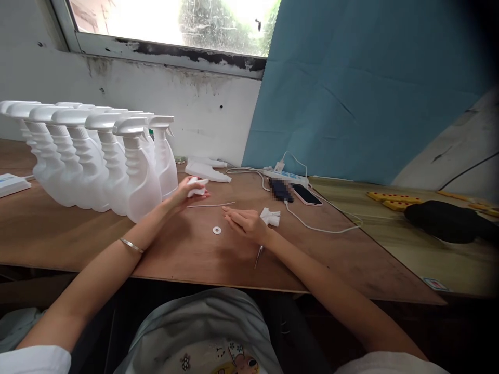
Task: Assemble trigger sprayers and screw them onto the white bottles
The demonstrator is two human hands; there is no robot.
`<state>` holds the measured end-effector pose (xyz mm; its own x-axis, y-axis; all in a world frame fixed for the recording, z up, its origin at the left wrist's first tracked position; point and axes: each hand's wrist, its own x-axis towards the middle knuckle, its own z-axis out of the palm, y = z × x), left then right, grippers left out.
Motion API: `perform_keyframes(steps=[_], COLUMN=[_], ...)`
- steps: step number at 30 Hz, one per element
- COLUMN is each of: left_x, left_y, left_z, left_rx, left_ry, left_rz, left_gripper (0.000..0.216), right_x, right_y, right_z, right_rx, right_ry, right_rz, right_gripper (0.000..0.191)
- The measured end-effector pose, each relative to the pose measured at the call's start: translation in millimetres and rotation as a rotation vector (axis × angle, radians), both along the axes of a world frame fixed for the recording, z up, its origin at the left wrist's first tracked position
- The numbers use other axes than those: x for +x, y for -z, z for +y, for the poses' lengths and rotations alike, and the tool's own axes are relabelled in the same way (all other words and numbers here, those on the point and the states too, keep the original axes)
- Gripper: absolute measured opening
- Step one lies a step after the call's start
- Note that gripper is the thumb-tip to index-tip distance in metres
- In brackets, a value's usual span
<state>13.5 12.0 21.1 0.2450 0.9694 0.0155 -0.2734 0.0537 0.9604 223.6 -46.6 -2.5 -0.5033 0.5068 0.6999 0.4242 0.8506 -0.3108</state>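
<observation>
My left hand is closed around a white plastic spray trigger head, held just above the table. A thin whitish tube lies between my hands. Close to the table surface, my right hand has its fingers stretched out toward the left, and I see nothing in them. Partly behind that wrist sits another white plastic spray-head part. A thin metal tool pokes out below the wrist, its other end hidden. A flat white ring washer rests left of my right hand.
Several white spray bottles stand grouped at the left. Empty-looking white bottles lie by the wall. A power strip, cables and a phone occupy the back right. Beyond lie a black item and yellow pieces.
</observation>
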Motion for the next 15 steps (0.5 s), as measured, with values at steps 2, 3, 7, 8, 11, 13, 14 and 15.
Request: perform_keyframes(steps=[2, 3, 7, 8, 11, 13, 14, 15], left_x=[-13, -15, -7, -4, 0, -2, -3, -4], left_y=[-2.1, -2.2, 2.3, 3.8, 6.9, 7.4, 7.3, 7.1], left_z=[8, 9, 3, 1, -1, 1, 1, 2], left_rx=[0.002, -0.003, -0.005, 0.006, 0.019, 0.01, 0.002, -0.007], left_ry=[-0.042, -0.034, 0.103, 0.132, 0.19, 0.197, 0.191, 0.184], left_rz=[-0.015, -0.011, -0.043, -0.09, -0.249, -0.31, -0.324, -0.33], left_gripper=[0.051, 0.049, 0.031, 0.028, 0.024, 0.024, 0.025, 0.026], right_x=[0, 0, 3, 3, -1, -4, -5, -6], right_y=[-6.1, -8.1, -7.4, -6.0, -3.2, -2.9, -2.8, -2.8], right_z=[-2, -1, 2, 2, -1, -3, -3, -2], right_rx=[0.075, 0.147, 0.493, 0.553, 0.61, 0.595, 0.591, 0.596], right_ry=[0.052, 0.11, 0.292, 0.303, 0.302, 0.28, 0.27, 0.262], right_rz=[-0.017, -0.063, -0.312, -0.347, -0.393, -0.436, -0.467, -0.497], right_gripper=[0.017, 0.018, 0.023, 0.023, 0.023, 0.027, 0.031, 0.034])
